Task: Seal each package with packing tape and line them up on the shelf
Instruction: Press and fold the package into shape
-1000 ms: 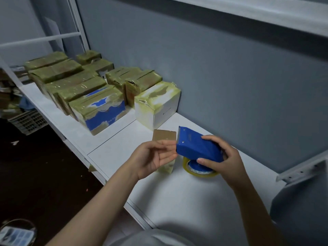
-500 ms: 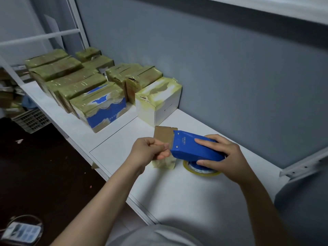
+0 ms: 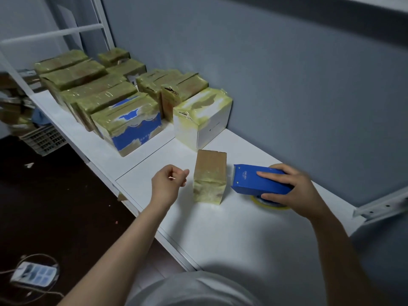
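Note:
A small brown cardboard package (image 3: pixel 209 176) stands on the white shelf (image 3: pixel 231 230), with yellowish tape over its lower front. My right hand (image 3: pixel 291 191) grips a blue tape dispenser (image 3: pixel 254 178) just right of the package, its toothed edge facing the box. The yellow tape roll (image 3: pixel 268 204) shows under the dispenser. My left hand (image 3: pixel 169 181) hovers left of the package with fingers curled, thumb and forefinger pinched, a small gap from the box. Several taped packages (image 3: pixel 123 102) sit in rows at the shelf's far left, ending with a white box (image 3: pixel 203 118).
A grey wall (image 3: pixel 287 74) runs behind the shelf. A metal bracket (image 3: pixel 384 205) sticks out at the right. Below the shelf's front edge lies dark floor with a power strip (image 3: pixel 33 273) and a plastic crate (image 3: pixel 42 138).
My left hand has let go of the package and pulled away to the left. The dispenser has moved right, off the box, which now stands fully in view.

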